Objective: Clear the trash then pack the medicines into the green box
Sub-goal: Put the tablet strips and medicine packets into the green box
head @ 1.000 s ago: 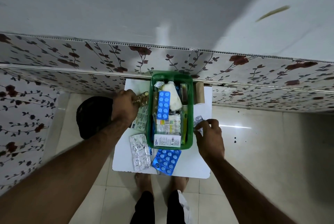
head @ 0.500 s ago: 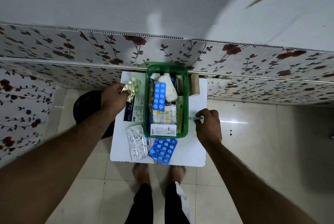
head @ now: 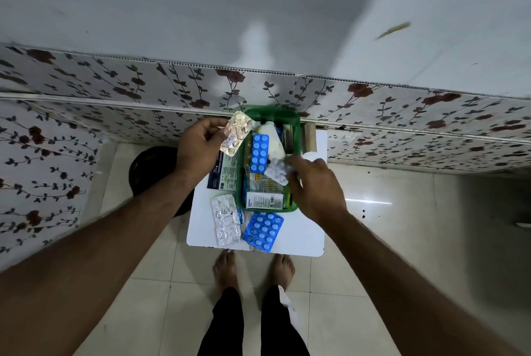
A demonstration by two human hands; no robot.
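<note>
The green box (head: 298, 137) stands on a small white table (head: 298, 235), filled with medicine packets, among them a blue blister strip (head: 259, 153). My left hand (head: 198, 151) holds a golden blister strip (head: 236, 134) up at the box's left rim. My right hand (head: 314, 187) holds a small silver blister strip (head: 277, 171) over the middle of the box. On the table in front of the box lie a silver blister strip (head: 225, 219) and a blue blister strip (head: 263, 230). A flat medicine carton (head: 225, 173) lies left of the box.
A black bin (head: 152, 172) stands on the tiled floor left of the table, partly behind my left arm. A brown roll (head: 309, 137) sits right of the box. A floral-patterned wall panel runs behind the table. My bare feet are under the table's front edge.
My left hand has lifted the golden strip higher, toward the box's far left corner. My right hand picked up the silver strip from the table's right side and moved it over the box.
</note>
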